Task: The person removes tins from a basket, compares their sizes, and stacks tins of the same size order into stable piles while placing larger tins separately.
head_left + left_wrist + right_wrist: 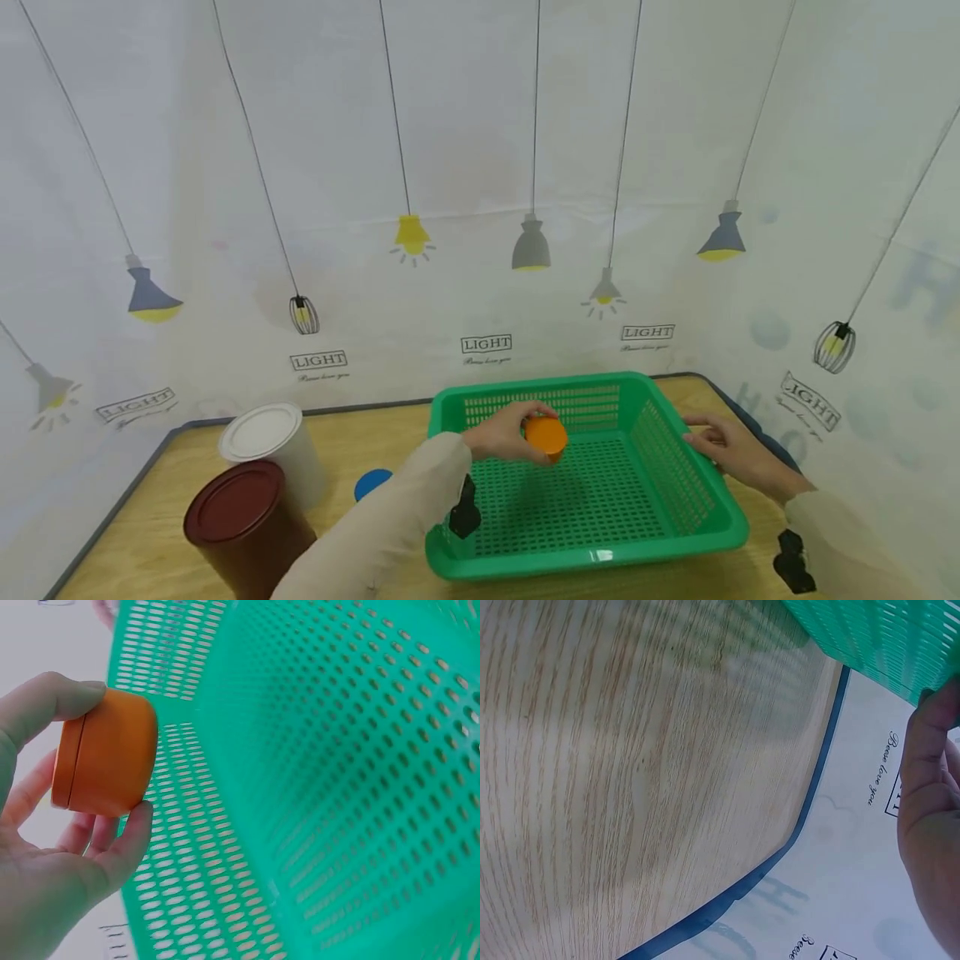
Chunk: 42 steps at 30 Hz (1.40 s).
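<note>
My left hand (512,433) holds a small round orange container (546,438) above the green plastic basket (585,552). In the left wrist view, the thumb lies on one side of the orange container (112,754) and the fingers on the other. A thin seam near one end marks its lid. At the basket's right side, my right hand (731,457) grips the rim, fingers over the edge. The right wrist view catches only part of that hand (934,780) against the basket's perforated wall (885,645).
Left of the basket stand a dark brown can (251,521) and a white can (273,442) behind it. A blue round object (372,482) shows partly behind my left sleeve. The wooden table (360,433) meets a printed wall covering (405,350) at the back.
</note>
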Tool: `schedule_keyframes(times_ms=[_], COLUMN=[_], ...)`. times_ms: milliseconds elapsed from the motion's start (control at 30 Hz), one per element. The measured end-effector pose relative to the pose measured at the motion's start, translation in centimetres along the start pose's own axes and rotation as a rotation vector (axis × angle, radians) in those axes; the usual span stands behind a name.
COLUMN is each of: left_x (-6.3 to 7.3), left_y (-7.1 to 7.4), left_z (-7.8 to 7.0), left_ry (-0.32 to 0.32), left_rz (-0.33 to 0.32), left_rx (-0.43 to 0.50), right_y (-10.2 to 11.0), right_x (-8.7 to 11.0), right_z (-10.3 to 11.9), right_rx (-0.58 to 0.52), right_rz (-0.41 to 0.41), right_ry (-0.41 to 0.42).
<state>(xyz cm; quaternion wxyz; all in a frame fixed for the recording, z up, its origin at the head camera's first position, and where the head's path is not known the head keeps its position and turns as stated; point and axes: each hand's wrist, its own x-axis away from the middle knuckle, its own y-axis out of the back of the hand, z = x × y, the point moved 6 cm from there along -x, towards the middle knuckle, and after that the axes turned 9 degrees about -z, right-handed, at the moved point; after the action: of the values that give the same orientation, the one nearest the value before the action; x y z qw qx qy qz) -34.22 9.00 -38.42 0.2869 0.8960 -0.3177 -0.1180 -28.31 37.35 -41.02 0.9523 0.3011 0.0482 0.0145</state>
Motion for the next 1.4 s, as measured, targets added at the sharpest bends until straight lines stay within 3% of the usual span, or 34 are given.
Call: schedule_keyframes(times_ms=[133, 333, 567, 733, 833, 1000, 1200, 1400], left_x=[1.0, 3.9, 8.3, 11.2, 12.5, 14.2, 15.7, 17.0], left_y=[2.5, 7.4, 13.1, 15.8, 16.4, 16.2, 15.1, 13.3], left_z=[-0.6, 0.5, 1.8, 2.7, 3.1, 4.0, 6.2, 8.7], left_ry=[-0.039, -0.052, -0.038, -0.024, 0.012, 0.069, 0.173, 0.272], left_rz=[-0.032, -0.136, -0.338, -0.498, -0.556, -0.621, -0.667, -0.679], left_rx=[-0.044, -0.044, 0.045, 0.055, 0.044, 0.082, 0.16, 0.148], right_y=[0.2, -0.1, 0.2, 0.0, 0.0, 0.2, 0.0, -0.2], right_x=[0.0, 0.0, -0.1, -0.3, -0.3, -0.2, -0.2, -0.3], right_z=[-0.3, -0.6, -0.6, -0.3, -0.2, -0.5, -0.3, -0.2], right_rx=[-0.005, -0.04, -0.002, -0.015, -0.008, -0.007, -0.045, -0.042], right_rz=[-0.001, 0.027, 0.013, 0.024, 0.019, 0.02, 0.025, 0.023], right_ry=[-0.027, -0.046, -0.044, -0.034, -0.046, -0.054, -0.07, -0.073])
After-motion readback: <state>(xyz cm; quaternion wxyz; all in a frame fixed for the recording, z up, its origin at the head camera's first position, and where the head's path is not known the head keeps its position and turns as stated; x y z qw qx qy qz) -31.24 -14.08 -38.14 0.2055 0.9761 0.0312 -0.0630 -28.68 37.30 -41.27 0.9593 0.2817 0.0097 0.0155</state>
